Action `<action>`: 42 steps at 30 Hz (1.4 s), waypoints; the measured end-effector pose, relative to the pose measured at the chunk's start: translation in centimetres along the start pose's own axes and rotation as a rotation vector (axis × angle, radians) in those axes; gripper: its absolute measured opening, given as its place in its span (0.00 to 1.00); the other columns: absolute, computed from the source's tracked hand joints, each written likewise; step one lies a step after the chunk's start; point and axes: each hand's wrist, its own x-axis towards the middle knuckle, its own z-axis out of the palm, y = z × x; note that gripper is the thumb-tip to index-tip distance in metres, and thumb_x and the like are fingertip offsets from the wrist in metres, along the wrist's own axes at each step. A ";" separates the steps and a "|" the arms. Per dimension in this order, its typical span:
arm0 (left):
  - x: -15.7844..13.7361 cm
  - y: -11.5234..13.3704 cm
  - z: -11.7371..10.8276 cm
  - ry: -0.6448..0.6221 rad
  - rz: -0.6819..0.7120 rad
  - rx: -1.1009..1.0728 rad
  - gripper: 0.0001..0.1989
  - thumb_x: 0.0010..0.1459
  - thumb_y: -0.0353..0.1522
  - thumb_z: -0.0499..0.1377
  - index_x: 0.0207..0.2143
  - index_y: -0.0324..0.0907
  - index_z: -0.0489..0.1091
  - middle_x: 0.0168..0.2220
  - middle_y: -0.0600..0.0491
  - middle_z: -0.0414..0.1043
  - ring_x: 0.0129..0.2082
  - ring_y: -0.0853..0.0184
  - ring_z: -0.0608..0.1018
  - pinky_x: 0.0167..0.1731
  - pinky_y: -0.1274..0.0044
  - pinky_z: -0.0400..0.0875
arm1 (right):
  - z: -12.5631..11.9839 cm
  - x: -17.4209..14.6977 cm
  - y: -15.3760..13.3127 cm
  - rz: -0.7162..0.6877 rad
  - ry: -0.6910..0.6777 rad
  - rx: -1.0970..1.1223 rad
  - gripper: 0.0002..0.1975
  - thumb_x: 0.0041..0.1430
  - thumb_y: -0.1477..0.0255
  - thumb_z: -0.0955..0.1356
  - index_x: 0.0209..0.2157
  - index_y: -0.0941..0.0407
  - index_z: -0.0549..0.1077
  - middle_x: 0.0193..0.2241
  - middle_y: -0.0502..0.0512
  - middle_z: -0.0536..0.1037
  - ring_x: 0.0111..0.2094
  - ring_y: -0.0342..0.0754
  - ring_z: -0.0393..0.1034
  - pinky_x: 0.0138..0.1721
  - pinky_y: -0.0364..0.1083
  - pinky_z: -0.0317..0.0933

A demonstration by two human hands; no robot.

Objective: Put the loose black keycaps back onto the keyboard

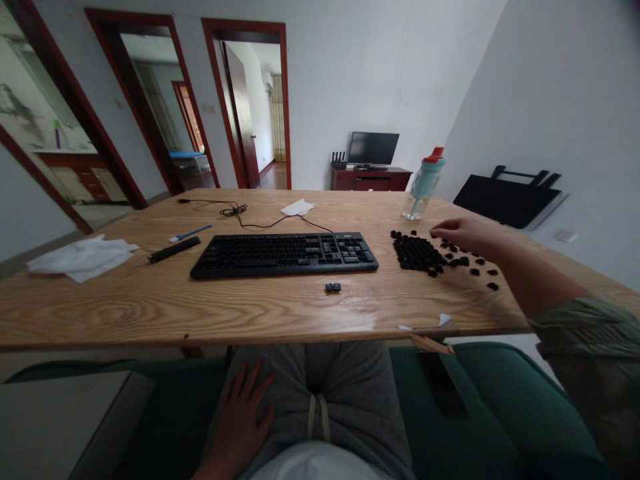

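Observation:
My right hand (465, 235) reaches over the right side of the table, its fingers bent down and drawn together at the back edge of a patch of black keycaps (417, 253). Whether a keycap sits between the fingertips is too small to see. Part of the patch lies in tight rows; loose keycaps (475, 271) are scattered to its right. Left of them a black keyboard (285, 255) lies flat, with bare key positions visible. Two keycaps (333, 287) rest side by side in front of it. My left hand (245, 413) lies on my thigh, fingers spread, holding nothing.
A water bottle (423, 187) stands behind the keycaps. To the keyboard's left are a long black bar (174, 250), a blue-handled brush (190, 233) and white tissues (85, 257). The keyboard's cable (233, 210) and another tissue (298, 207) lie behind. A phone (443, 383) rests on the green seat.

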 end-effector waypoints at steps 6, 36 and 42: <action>0.1 -0.3 0.5 0.022 0.013 0.004 0.26 0.61 0.39 0.55 0.62 0.55 0.66 0.70 0.53 0.52 0.69 0.50 0.55 0.64 0.55 0.54 | 3.5 -4.4 -6.3 -0.311 -0.348 0.848 0.12 0.52 0.61 0.69 0.34 0.54 0.73 0.33 0.55 0.74 0.23 0.41 0.54 0.24 0.45 0.52; 0.1 -0.3 0.2 0.025 0.004 -0.022 0.24 0.61 0.39 0.54 0.61 0.54 0.67 0.69 0.53 0.53 0.69 0.51 0.55 0.64 0.55 0.54 | 1.9 -2.9 -1.5 -0.337 -0.129 -0.229 0.09 0.49 0.70 0.73 0.35 0.55 0.80 0.28 0.54 0.79 0.24 0.45 0.68 0.28 0.45 0.59; 0.1 -0.2 0.3 0.023 0.006 -0.017 0.25 0.61 0.38 0.54 0.61 0.55 0.67 0.69 0.54 0.53 0.69 0.51 0.55 0.64 0.55 0.54 | -3.1 1.5 6.4 -0.077 -0.096 -0.298 0.13 0.56 0.67 0.70 0.40 0.60 0.79 0.38 0.64 0.81 0.32 0.47 0.72 0.34 0.46 0.60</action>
